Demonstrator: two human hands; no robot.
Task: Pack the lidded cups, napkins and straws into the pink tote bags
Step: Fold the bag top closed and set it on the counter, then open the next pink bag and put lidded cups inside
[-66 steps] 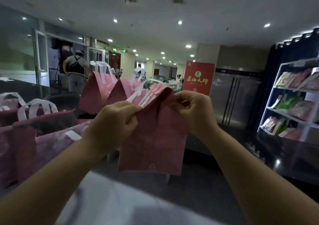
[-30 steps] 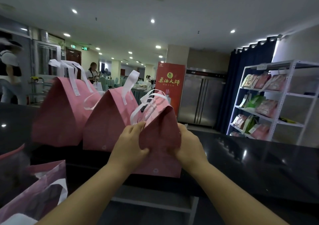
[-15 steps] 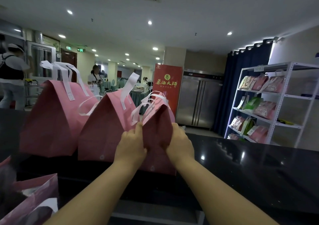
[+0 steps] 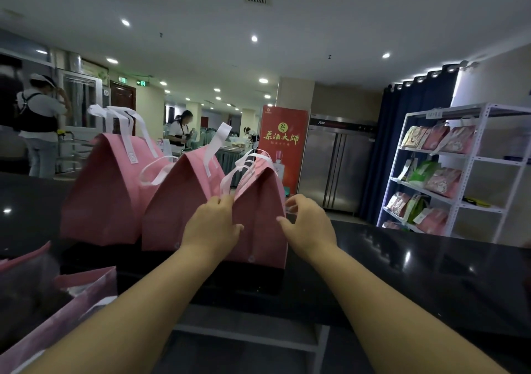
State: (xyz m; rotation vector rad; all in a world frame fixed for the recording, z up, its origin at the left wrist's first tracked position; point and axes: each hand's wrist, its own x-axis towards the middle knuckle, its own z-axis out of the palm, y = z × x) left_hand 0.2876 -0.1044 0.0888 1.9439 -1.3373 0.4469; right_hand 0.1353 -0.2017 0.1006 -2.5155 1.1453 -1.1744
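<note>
Now, at the near left, an open pink bag point(image 4: 71, 310) lies waiting. A row of closed pink tote bags point(image 4: 175, 210) stands on the dark surface point(image 4: 431, 273). The left hand point(image 4: 212, 225) rests loosely spread against the rightmost bag point(image 4: 260, 230). The right hand point(image 4: 309, 224) hovers spread just beside it. Letting go gently should leave it upright.

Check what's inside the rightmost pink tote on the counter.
Nothing of the contents shows: the rightmost pink tote is closed at the top, white handles above. Left hand rests on its side; right hand is beside it.
</note>
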